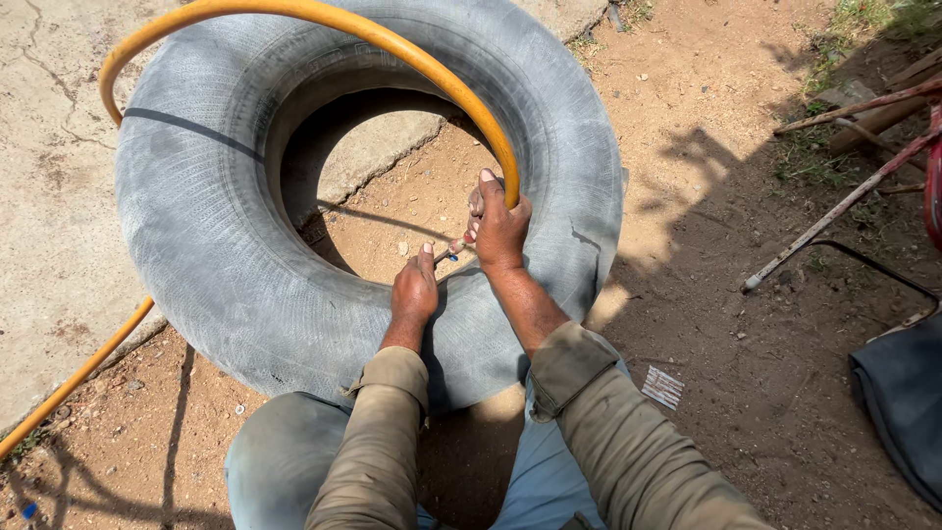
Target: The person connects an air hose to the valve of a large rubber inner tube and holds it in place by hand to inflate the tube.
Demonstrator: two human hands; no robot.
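Gripping the yellow hose [392,44], right hand [500,228]; left hand [415,290] pinches the valve [453,251]. Hose could slip off if the grip loosens.

Worn grey rubber tyre [226,265], matt and dusty, tread nearly smooth. Yellow hose [412,54], smooth, slightly glossy plastic or rubber. Ground [706,294]: rough, dry reddish earth; cracked concrete slab [49,147]. Matt olive cloth sleeves [383,432].

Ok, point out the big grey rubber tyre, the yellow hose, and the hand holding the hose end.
Big grey rubber tyre [196,245]: head view, on its left sidewall.
Yellow hose [412,51]: head view, on the arc above the tyre.
Right hand [500,228]: head view, back of the hand.
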